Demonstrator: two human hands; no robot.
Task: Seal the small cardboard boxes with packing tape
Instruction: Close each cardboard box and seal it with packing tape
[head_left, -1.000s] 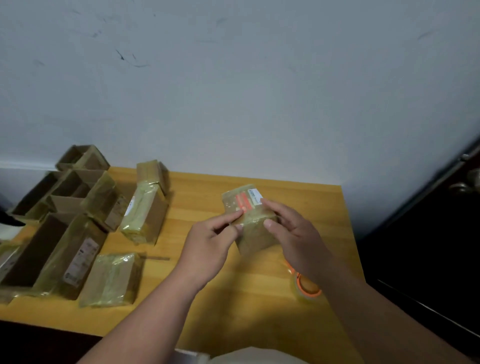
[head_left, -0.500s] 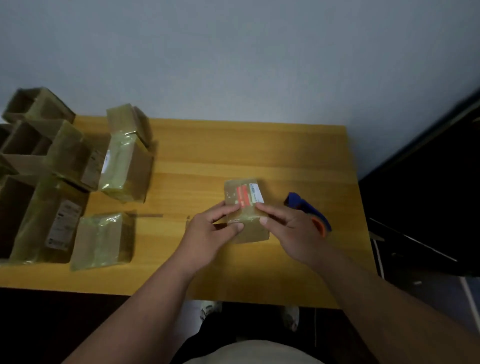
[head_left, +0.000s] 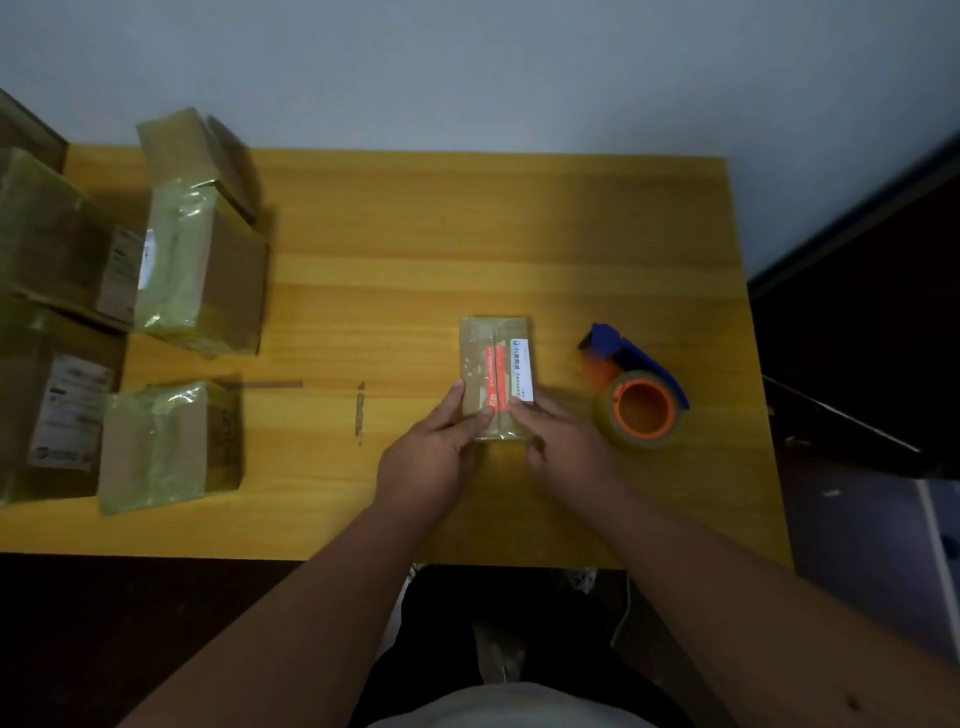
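While the small box (head_left: 496, 376) lies flat on the desk (head_left: 467, 234), just left of the tape dispenser (head_left: 636, 395), left hand (head_left: 436, 457) and right hand (head_left: 563, 447) grasp its near end.

A honey-yellow wooden table (head_left: 467, 234) with a streaked grain is seen across the middle of the frame. At its centre, a tan cardboard box (head_left: 496, 374) is marked with a red-orange strip and a white label printed in blue. To the right of it, a blue tape dispenser (head_left: 636, 384) with an orange core and a roll of yellowish clear tape is shown. At the left edge, brown boxes (head_left: 197, 270) are wrapped in glossy, greenish-yellow tape, some bearing white labels with dark print. The wall (head_left: 467, 67) along the top is pale grey-blue. The lower left of the frame is dark.
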